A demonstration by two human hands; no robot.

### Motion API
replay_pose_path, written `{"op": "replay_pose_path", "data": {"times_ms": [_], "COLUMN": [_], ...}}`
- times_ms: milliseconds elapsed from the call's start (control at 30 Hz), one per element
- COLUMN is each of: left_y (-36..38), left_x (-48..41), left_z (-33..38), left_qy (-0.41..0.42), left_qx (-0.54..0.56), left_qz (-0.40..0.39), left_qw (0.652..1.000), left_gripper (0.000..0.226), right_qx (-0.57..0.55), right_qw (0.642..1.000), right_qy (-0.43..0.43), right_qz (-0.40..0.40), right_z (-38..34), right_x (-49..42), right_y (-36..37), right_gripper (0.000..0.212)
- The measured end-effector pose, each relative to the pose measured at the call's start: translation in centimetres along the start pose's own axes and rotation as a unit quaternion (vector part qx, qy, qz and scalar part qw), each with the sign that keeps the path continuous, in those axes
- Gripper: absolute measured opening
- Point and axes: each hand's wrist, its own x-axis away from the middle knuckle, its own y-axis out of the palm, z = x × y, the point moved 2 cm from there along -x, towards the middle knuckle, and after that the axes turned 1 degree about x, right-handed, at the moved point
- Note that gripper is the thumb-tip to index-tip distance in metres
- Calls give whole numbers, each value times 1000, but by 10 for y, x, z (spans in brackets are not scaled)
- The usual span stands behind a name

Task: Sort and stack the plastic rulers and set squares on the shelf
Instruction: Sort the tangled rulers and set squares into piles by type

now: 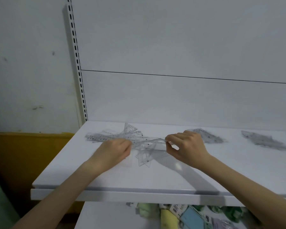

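A jumbled heap of clear plastic rulers and set squares [122, 135] lies on the white shelf [139, 177], left of middle. My left hand [113, 150] is blurred and rests with curled fingers at the heap's front edge; whether it grips a piece I cannot tell. My right hand [186, 146] pinches the corner of a clear set square [153, 142] between thumb and fingers, holding it just above the shelf. More clear set squares [144, 158] lie under it. A sorted stack of clear pieces [205, 135] sits behind my right hand, another stack [264, 140] further right.
The slotted upright [78, 63] and back panel bound the shelf at the rear. A lower shelf holds coloured packaged goods [188, 215]. A yellow board [28, 146] stands to the left of the shelf.
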Motion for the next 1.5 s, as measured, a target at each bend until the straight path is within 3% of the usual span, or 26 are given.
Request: {"op": "replay_pose_path", "data": {"times_ms": [67, 133, 233, 400, 567, 667, 800, 1167, 1267, 1367, 1500], "left_y": [-7, -17, -18, -1, 29, 42, 53, 84, 89, 89, 89], "left_x": [-9, -17, -30, -49, -70, -83, -98, -109, -112, -111, -115], "left_z": [2, 8, 19, 41, 65, 81, 95, 119, 127, 134, 144], "left_qy": [-48, -118, -206, -197, -192, -187, -161, -265, -287, -290, -267], "left_qx": [38, 142, 305, 339, 402, 390, 301, 231, 220, 216, 198], "left_qz": [46, 71, 26, -20, -100, -112, -118, -72, -66, -68, -74], "left_qw": [997, 980, 929, 920, 890, 894, 932, 933, 930, 930, 940], "left_gripper": [25, 20, 17, 19, 17, 16, 29, 30, 32, 42, 48], "right_qx": [-49, -134, -238, -252, -230, -239, -230, -183, -145, -17, 8], "right_qw": [997, 983, 948, 926, 904, 867, 840, 893, 918, 972, 986], "right_qy": [55, 122, 187, 247, 331, 410, 471, 343, 306, 178, 133], "right_qz": [5, -24, -101, -132, -143, -151, -140, -227, -205, -153, -103], "right_z": [3, 9, 13, 20, 40, 62, 104, 209, 222, 227, 229], "right_x": [2, 6, 11, 28, 64, 85, 105, 96, 93, 96, 96], "right_y": [-4, -8, -18, -31, -50, -64, -68, 9, 25, 33, 35], "right_gripper": [13, 10, 16, 5, 16, 20, 21, 33, 31, 7, 13]}}
